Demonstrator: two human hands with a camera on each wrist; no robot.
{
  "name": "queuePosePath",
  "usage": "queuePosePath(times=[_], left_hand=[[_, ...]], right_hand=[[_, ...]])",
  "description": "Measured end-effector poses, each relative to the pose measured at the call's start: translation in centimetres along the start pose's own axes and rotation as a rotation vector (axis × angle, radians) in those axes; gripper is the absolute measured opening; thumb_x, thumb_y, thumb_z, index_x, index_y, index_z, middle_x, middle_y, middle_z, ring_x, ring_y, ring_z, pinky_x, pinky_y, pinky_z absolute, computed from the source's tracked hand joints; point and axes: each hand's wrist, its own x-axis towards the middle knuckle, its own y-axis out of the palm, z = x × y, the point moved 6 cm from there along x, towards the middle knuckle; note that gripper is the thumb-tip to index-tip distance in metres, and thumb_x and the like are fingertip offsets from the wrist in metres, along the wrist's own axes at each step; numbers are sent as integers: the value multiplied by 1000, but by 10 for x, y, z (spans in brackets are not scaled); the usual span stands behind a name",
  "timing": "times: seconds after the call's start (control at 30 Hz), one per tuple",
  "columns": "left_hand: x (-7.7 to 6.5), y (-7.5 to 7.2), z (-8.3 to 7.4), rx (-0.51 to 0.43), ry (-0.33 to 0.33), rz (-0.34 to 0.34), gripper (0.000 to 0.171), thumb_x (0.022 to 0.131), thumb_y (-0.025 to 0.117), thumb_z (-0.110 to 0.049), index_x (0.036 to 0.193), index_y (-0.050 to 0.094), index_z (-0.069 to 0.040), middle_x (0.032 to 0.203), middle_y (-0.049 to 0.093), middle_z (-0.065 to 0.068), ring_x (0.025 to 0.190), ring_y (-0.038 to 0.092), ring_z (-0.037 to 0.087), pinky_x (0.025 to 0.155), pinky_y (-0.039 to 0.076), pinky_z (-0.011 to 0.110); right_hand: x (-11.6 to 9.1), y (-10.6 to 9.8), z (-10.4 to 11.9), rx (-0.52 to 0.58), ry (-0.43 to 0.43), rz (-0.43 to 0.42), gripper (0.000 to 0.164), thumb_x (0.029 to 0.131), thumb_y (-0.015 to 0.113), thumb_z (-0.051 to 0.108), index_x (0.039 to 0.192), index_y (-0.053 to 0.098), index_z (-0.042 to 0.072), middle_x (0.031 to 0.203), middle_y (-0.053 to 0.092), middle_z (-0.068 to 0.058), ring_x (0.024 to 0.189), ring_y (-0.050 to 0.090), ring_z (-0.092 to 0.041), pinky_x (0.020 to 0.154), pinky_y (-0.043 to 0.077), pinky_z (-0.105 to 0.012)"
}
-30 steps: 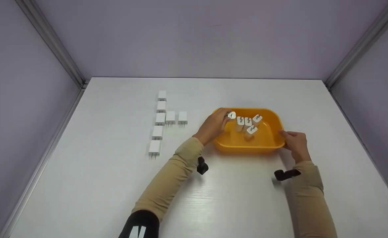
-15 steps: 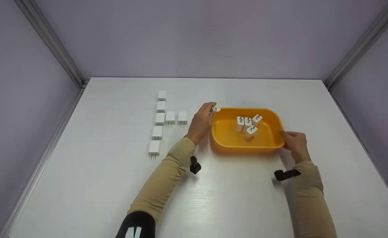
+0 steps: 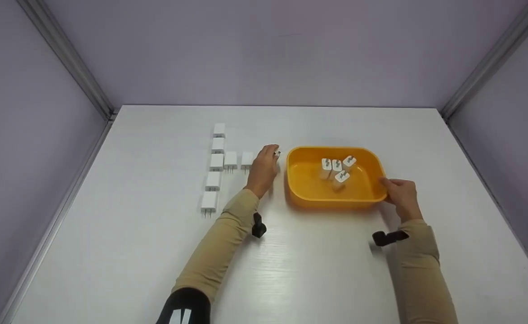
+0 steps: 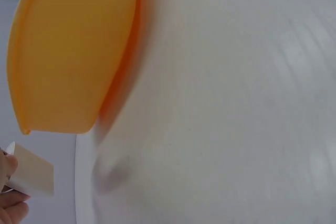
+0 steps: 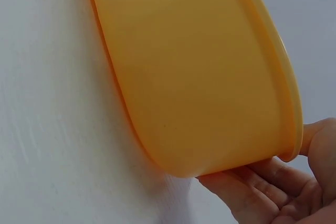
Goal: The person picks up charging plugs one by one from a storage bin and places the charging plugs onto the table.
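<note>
My left hand (image 3: 264, 170) pinches a white plug adapter (image 4: 32, 170) in its fingertips, held above the table between the orange bin and the laid-out adapters. In the head view the hand mostly covers that adapter and partly covers the nearest laid-out one (image 3: 247, 158). My right hand (image 3: 401, 195) grips the right rim of the orange bin (image 3: 336, 198), thumb over the edge and fingers against the outer wall. Inside the bin several white adapters (image 3: 326, 164) stand with their prongs up.
On the left of the white table (image 3: 124, 216), several white adapters (image 3: 213, 181) lie in a column, prongs toward me. Another adapter (image 3: 230, 159) lies beside the column's middle, with one more to its right. Pale walls (image 3: 264, 54) border the table's back and sides.
My left hand has carried an adapter out of the bin, over its left rim and leftward to near the laid-out adapters. My right hand stays on the bin's rim.
</note>
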Motion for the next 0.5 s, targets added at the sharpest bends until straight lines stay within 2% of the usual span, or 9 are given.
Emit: queuePosePath(times=[0.33,0.5], left_hand=[[-4,9,10,111,-13,70,25,95,53,1,120,58,2,121,63,17,112,65,29,97,55,32],[-7,11,14,128,-5,84,25,94,52,3,119,58,3,121,63,18,110,66,30,95,56,32]], right_hand=[[1,0,-1,-12,16,-7,58,96,53,32,134,49,-10,84,61,9,68,63,3,66,56,-11],[1,0,-2,-1,-8,0,59,95,54,33,134,49,-11,79,60,13,69,63,3,67,56,-11]])
